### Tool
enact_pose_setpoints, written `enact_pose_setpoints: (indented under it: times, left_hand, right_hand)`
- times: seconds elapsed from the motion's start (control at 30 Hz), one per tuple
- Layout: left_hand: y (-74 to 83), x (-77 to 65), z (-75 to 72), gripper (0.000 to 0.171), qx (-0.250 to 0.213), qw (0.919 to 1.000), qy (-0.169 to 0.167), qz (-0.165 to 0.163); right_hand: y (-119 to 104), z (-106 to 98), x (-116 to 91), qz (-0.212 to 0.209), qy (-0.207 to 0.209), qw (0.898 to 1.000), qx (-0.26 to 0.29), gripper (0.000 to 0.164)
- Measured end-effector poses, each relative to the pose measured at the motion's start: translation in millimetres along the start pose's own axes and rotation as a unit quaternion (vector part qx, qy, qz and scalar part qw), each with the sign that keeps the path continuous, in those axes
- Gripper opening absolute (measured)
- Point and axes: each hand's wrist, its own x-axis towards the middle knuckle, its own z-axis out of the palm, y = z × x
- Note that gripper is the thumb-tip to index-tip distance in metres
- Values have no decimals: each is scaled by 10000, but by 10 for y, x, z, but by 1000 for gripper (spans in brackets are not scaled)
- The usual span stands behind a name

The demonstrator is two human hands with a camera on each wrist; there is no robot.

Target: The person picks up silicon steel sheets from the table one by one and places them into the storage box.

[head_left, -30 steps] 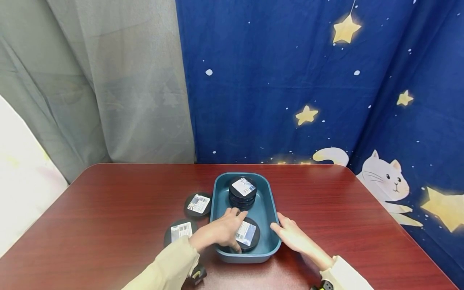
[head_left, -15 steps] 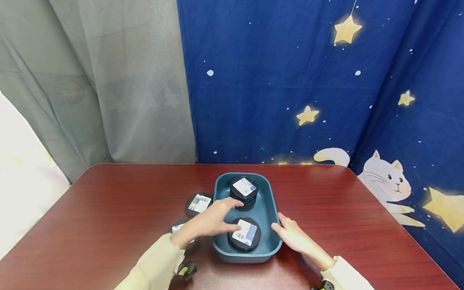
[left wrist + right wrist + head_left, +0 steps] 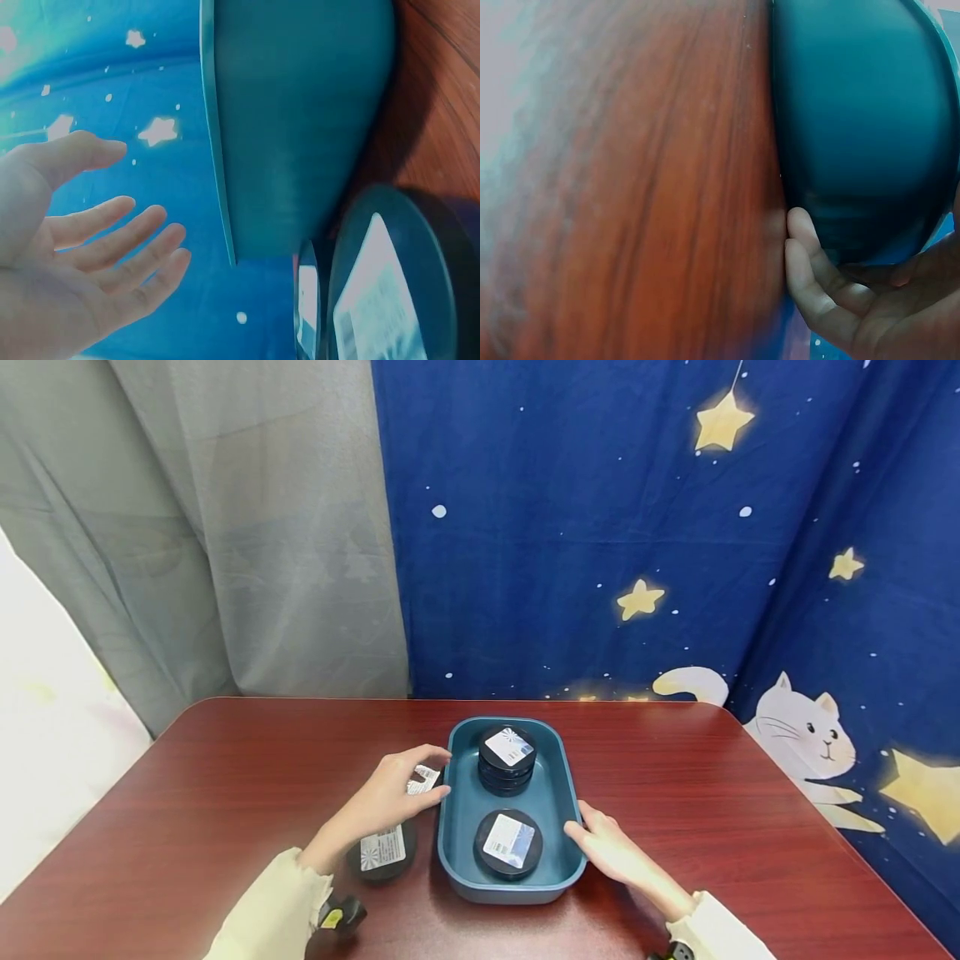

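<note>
My left hand (image 3: 378,797) is spread with thumb and fingers apart, over a flat round black case (image 3: 423,778) with a white label just left of the blue bin (image 3: 504,896). In the left wrist view nothing lies between the fingers of that hand (image 3: 97,255). Another labelled black case (image 3: 384,852) lies nearer, partly under the left wrist. Inside the bin, a stack of black cases (image 3: 506,764) stands at the far end, and more black cases (image 3: 510,843) sit at the near end. My right hand (image 3: 611,853) holds the bin's right side, thumb at the rim and fingers along the outer wall (image 3: 855,112).
The bin stands on a reddish-brown wooden table (image 3: 247,777). Behind the table hang a grey curtain (image 3: 285,527) and a blue curtain (image 3: 525,568) with stars and a white cat. Each wrist wears a small dark device with a yellow-green mark.
My left hand has left the near case in the bin, lifted and moved left over the rim to above the case outside. My right hand keeps its hold on the bin's side.
</note>
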Motion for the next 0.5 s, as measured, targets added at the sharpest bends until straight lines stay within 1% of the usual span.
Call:
enact_pose_setpoints:
  times: [0.17, 0.3, 0.43, 0.5]
  left_hand:
    - [-117, -102, -63, 32, -89, 9997, 143, -158]
    - [-215, -197, -102, 31, -249, 9987, 187, -410]
    - [-302, -290, -144, 30, -148, 9979, 186, -610]
    - [-347, -334, -167, 30, 22, 9974, 174, -703]
  right_hand:
    - [5, -1, -2, 7, 33, 10000, -15, 34]
    - [5, 2, -1, 9, 11, 10000, 0, 35]
    - [7, 4, 1, 3, 8, 10000, 14, 35]
    - [7, 5, 2, -8, 26, 10000, 7, 34]
